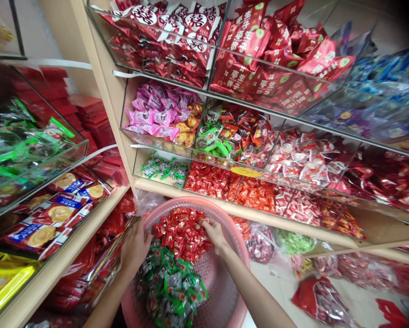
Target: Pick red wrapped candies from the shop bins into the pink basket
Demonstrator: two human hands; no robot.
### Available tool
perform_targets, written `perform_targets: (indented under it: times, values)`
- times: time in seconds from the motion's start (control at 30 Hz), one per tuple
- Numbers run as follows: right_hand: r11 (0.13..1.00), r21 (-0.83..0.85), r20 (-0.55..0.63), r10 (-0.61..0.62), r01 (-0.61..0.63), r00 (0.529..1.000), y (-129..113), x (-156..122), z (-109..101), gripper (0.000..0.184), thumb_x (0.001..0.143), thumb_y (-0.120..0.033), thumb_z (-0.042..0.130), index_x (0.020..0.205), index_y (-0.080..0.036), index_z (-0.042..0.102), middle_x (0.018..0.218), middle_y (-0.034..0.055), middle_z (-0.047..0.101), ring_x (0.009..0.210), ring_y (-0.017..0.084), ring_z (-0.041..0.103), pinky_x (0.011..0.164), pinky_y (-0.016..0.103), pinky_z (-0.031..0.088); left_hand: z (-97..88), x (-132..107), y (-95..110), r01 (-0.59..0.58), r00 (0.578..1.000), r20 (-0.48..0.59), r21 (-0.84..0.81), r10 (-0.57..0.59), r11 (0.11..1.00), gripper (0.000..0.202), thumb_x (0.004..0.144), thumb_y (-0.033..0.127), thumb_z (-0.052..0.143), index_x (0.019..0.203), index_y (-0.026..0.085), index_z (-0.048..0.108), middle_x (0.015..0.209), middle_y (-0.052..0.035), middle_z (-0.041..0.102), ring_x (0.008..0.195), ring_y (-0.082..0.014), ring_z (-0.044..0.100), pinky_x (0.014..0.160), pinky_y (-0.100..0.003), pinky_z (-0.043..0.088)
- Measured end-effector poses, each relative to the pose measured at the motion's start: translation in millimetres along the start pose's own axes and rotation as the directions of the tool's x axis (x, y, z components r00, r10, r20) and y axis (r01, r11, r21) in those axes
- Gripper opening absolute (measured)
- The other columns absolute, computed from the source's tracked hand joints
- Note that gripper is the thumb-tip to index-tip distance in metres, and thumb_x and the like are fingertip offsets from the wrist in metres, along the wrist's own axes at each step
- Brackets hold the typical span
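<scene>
A round pink plastic basket (225, 210) with a perforated inside stands below the shelves, in front of me. Red-wrapped candies (182, 230) are heaped at its far side, and packets with green and clear wrappers (173, 287) lie nearer to me. My left hand (134, 248) is at the basket's left rim, thumb on the inner side and fingers over the edge, closed on it. Inside the basket, my right hand (214, 231) has its fingers curled together at the right edge of the red candies. Its fingertips are partly hidden among the wrappers.
Clear-fronted shelf bins hold pink packets (153, 111), red candies (207, 180) and large red bags (255, 50). On the left, a shelf carries blue-and-red biscuit packs (54, 212). Bagged sweets (322, 300) lie on the floor at right. A wooden shelf edge (191, 196) runs behind the basket.
</scene>
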State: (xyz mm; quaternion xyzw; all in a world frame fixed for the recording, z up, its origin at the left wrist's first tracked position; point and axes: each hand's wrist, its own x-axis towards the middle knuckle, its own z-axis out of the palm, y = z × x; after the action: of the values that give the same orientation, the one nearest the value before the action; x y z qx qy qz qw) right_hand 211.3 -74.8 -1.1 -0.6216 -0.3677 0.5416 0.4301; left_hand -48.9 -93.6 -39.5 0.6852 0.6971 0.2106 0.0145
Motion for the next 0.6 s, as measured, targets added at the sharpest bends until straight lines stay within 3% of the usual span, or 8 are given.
perform_targets:
  times: [0.23,0.37,0.6]
  values:
    - [0.987,0.074,0.041,0.140,-0.143,0.989,0,-11,-12,0.033,0.061,-0.040,0.065,0.087,-0.020,0.067,0.100,0.0043,0.066,0.085,0.018,0.057,0.055,0.022,0.039,-1.9,0,2,0.004,1.000,0.001,-0.006,-0.004,1.000,0.050,0.082,0.030,0.039,0.129,0.013,0.038,0.122,-0.0133,0.054,0.113,-0.0247,0.050,0.090,-0.035,0.043]
    - [0.981,0.085,0.051,0.172,-0.176,0.984,4,-9,-15,0.042,0.058,-0.039,0.070,0.095,-0.020,0.065,0.091,0.0037,0.067,0.079,0.017,0.058,0.055,0.022,0.040,-2.3,0,2,0.002,1.000,0.000,-0.008,-0.002,1.000,0.050,0.082,0.029,0.039,0.129,0.013,0.037,0.123,-0.0130,0.053,0.115,-0.0247,0.049,0.091,-0.036,0.043]
    - [0.956,0.243,0.034,0.160,-0.164,0.986,6,-7,-5,0.026,0.052,-0.033,0.074,0.071,-0.018,0.064,0.073,0.0023,0.067,0.061,0.015,0.060,0.057,0.027,0.048,-1.7,0,1,0.000,1.000,-0.008,-0.039,0.000,0.999,0.049,0.081,0.029,0.039,0.128,0.014,0.039,0.121,-0.0131,0.054,0.115,-0.0257,0.049,0.090,-0.038,0.045]
